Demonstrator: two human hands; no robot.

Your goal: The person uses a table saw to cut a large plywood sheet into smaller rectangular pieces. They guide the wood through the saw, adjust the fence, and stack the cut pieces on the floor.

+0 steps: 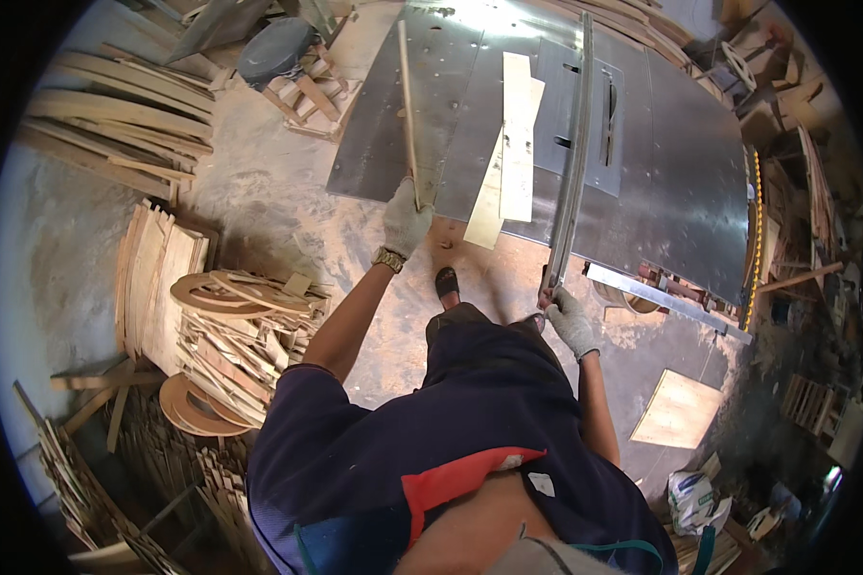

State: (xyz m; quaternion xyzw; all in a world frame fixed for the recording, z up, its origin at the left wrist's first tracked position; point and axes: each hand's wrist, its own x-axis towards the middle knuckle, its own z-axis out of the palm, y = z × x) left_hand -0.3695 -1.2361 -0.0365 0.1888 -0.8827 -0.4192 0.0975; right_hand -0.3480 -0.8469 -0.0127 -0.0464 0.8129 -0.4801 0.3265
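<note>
My left hand (408,228), in a grey knit glove, is closed around the lower end of a thin wooden strip (408,105). The strip points away from me above the left part of a metal saw table (681,182). My gloved right hand (572,324) is at the near end of a long metal fence rail (574,163), with its fingers curled about that end. Two pale boards (517,144) lie crossed on the table, left of the rail; the lower one juts past the near edge. Right of the rail is a blade slot (609,125).
Offcuts and wooden rings (211,295) are heaped on the left floor, near stacked curved planks (125,120). A dark round-topped stool (276,53) stands beyond. A square plywood panel (678,409) lies at right. A metal guide bar (666,299) runs along the table's near edge.
</note>
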